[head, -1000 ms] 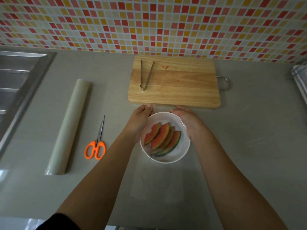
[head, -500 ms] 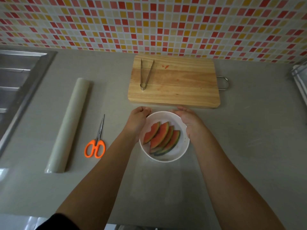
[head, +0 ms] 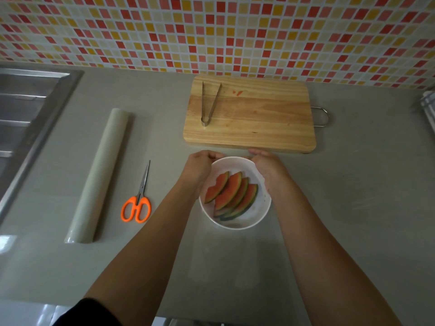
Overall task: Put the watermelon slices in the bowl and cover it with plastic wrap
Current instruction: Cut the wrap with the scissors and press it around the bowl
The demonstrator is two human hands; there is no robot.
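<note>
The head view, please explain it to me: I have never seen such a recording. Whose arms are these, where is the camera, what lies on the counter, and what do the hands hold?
There is no machine here. A person wears one camera on the head, looking down at two bare arms. The left hand and right hand grip the far rim of a round white bowl holding four red watermelon slices; clear film seems to lie under it. On the grey counter lie a pale roll of plastic wrap, orange-handled scissors, and a wooden cutting board carrying metal tongs. A steel sink is at left.
</note>
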